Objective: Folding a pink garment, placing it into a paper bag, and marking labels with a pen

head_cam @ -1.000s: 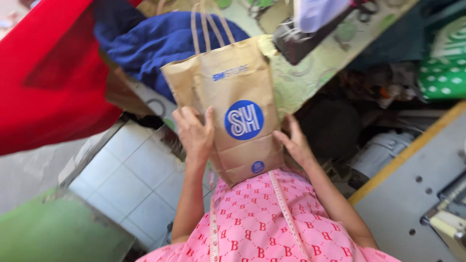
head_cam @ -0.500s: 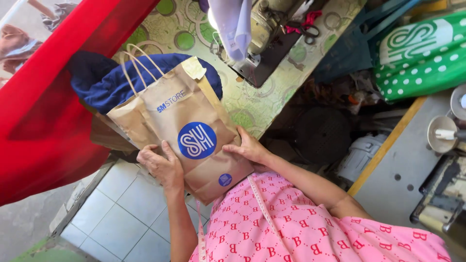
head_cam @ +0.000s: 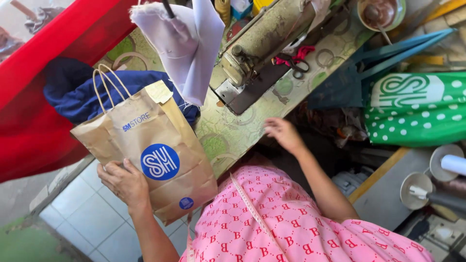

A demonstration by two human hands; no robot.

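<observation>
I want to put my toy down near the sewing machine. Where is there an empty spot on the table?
Bare patterned tabletop shows between the brown paper bag, held by the left hand, and the right hand, just below the sewing machine. It is crowded at the blue cloth and by the scissors.

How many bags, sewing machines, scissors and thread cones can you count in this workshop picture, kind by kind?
Bags: 2, the brown paper carrier bag with twine handles in the left hand, and the green white-dotted bag.
Sewing machines: 1, the old olive metal machine.
Scissors: 1, dark metal pair.
Thread cones: 2 in view, white and.
Total: 6.
</observation>
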